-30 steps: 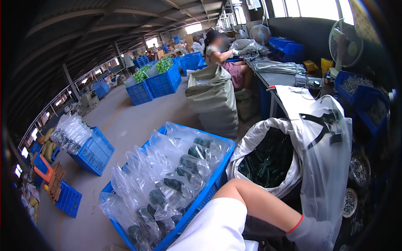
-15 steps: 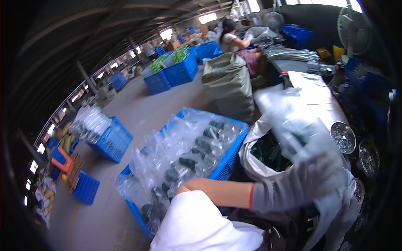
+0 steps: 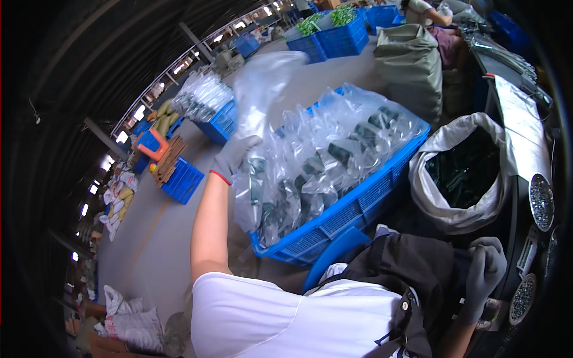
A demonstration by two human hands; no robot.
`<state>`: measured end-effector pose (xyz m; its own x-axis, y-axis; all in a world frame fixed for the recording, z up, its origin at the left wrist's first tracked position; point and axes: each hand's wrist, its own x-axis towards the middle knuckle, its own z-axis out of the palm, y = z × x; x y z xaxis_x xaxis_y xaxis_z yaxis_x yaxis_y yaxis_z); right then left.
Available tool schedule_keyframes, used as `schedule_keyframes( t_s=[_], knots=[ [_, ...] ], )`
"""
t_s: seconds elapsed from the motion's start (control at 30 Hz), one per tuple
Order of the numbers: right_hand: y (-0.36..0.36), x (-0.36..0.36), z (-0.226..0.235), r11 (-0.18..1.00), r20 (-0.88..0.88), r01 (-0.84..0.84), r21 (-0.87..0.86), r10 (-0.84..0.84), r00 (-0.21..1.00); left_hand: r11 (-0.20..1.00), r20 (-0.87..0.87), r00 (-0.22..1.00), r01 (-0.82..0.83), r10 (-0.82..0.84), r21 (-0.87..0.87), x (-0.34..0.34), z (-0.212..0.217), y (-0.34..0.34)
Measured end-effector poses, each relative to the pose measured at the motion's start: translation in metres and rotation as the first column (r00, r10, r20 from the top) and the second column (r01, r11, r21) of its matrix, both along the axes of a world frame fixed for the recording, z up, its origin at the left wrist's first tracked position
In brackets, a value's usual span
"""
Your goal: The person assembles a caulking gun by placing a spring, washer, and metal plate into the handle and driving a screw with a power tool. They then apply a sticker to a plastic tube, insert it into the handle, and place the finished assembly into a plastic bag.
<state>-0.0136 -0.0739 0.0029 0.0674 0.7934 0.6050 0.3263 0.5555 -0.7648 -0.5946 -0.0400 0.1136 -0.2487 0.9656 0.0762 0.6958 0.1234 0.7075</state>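
My left hand [image 3: 234, 160], in a grey glove with a red cuff, is closed around a clear plastic bag [image 3: 262, 83] at the left end of a blue crate [image 3: 334, 235]. The bag's loose upper part billows above the fist, blurred by motion. Dark green pieces show through the plastic just below my hand, among packed bags [image 3: 340, 149] that fill the crate in rows. Over at the right, my gloved right hand [image 3: 487, 268] is curled beside my lap, near the dark bench; whatever its fingers may hold is hidden.
A white woven sack [image 3: 421, 185] of dark green pieces stands open right of the crate. Round dishes of small shiny parts [image 3: 541, 201] line the bench. Beyond are a tall greenish sack [image 3: 409, 71], blue crates [image 3: 343, 39] and a seated person [image 3: 430, 15].
My view has turned, so the crate and sack appear farther right and higher. My left hand has swung from over the white sack to the crate's left end, holding the clear bag.
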Motion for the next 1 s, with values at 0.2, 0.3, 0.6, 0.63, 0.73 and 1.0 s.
schedule_keyframes(
  t_s=[0.2,0.3,0.6,0.63,0.73,1.0],
  knots=[
    [0.014,-0.020,-0.030,0.991,0.181,-0.011,-0.133,0.036,0.983,0.949,0.273,0.956,-0.180,0.107,0.259,-0.094,-0.088,-0.065],
    [0.013,-0.023,-0.034,0.984,0.241,-0.008,-0.180,0.052,0.969,0.999,0.760,0.650,0.043,-0.014,-0.018,-0.166,-0.120,-0.074],
    [0.009,-0.036,-0.052,0.981,0.444,0.056,-0.187,0.033,0.895,0.946,0.242,0.925,-0.244,0.293,-0.215,-0.210,-0.205,-0.005],
    [0.010,-0.039,-0.054,0.978,0.450,0.070,-0.195,0.026,0.892,0.833,0.337,0.768,-0.448,0.545,-0.325,-0.199,-0.216,0.013],
    [0.009,-0.039,-0.066,0.957,0.515,0.174,-0.231,-0.031,0.857,0.819,0.526,0.786,-0.512,0.325,0.258,-0.064,-0.251,0.052],
    [-0.001,-0.032,-0.071,0.952,0.495,0.146,-0.268,0.007,0.869,0.831,-0.606,0.769,-0.464,0.205,-0.307,-0.094,-0.224,0.027]
  ],
)
